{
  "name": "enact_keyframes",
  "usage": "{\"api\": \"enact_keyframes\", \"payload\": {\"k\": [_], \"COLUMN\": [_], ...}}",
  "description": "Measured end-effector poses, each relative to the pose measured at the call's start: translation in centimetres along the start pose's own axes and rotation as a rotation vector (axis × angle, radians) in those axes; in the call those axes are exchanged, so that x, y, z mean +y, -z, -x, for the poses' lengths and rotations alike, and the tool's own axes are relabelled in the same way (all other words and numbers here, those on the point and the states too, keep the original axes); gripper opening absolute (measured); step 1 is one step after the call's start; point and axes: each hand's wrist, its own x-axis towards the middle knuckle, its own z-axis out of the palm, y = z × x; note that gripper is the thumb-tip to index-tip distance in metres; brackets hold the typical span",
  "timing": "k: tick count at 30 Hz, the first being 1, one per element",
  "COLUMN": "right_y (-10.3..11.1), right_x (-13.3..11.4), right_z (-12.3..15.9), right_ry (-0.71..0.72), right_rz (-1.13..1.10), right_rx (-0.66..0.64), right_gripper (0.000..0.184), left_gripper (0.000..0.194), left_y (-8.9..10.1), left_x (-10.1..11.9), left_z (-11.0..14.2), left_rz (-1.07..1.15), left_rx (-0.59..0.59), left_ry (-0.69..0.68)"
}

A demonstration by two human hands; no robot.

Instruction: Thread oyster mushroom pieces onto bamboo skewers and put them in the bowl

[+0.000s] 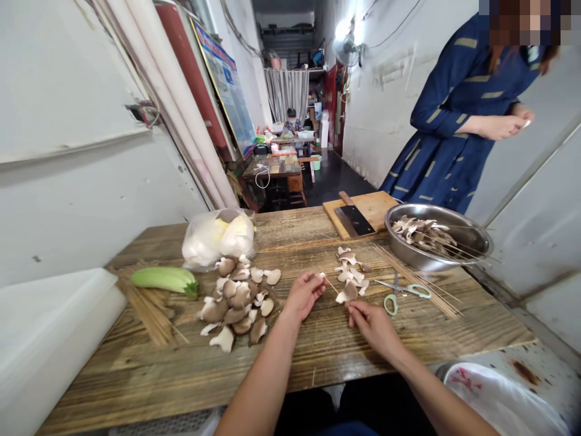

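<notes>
My left hand (303, 294) pinches one end of a thin bamboo skewer (331, 284) over the wooden table (290, 357). A mushroom piece (347, 293) sits on the skewer's other end, and my right hand (372, 324) pinches that piece from below. To the left lies a heap of sliced mushrooms (237, 300). A smaller group of mushroom pieces (350, 266) lies just beyond my hands.
Green-handled scissors (402, 293) rest on a row of loose skewers (420, 280). A steel bowl (436, 236) holds skewered mushrooms. A cleaver (354, 217) lies on a cutting board (372, 206). A bagged cabbage (220, 237) and a green squash (166, 280) sit at left. A person in a blue dress (458, 115) stands at right.
</notes>
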Motion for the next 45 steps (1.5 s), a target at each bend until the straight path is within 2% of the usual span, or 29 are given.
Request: {"api": "enact_keyframes", "payload": {"k": [4, 7, 24, 32, 36, 39, 45], "right_y": [0.1, 0.1, 0.6, 0.5, 0.2, 0.0, -0.2], "right_x": [0.2, 0.3, -0.1, -0.2, -0.2, -0.3, -0.5], "right_z": [0.0, 0.0, 0.2, 0.2, 0.2, 0.1, -0.2], "right_ry": [0.002, 0.004, 0.000, -0.007, -0.005, 0.003, 0.005], "right_rz": [0.005, 0.008, -0.048, -0.059, -0.058, -0.064, -0.123], "right_rx": [-0.010, -0.003, -0.043, -0.018, 0.003, 0.018, 0.060], "right_gripper": [0.035, 0.036, 0.038, 0.036, 0.037, 0.037, 0.032], "left_gripper": [0.022, 0.024, 0.004, 0.010, 0.016, 0.020, 0.023], "left_y": [0.2, 0.2, 0.4, 0.2, 0.2, 0.2, -0.6], "left_x": [0.0, 0.2, 0.7, 0.4, 0.5, 0.6, 0.1], "left_z": [-0.1, 0.0, -0.3, -0.1, 0.1, 0.3, 1.4], "left_rz": [-0.052, -0.031, 0.053, 0.000, -0.042, -0.099, -0.229], "left_rx": [0.045, -0.005, -0.030, -0.064, -0.080, -0.116, -0.294], "left_ry": [-0.044, -0.043, 0.064, 0.086, 0.042, 0.018, 0.121]}}
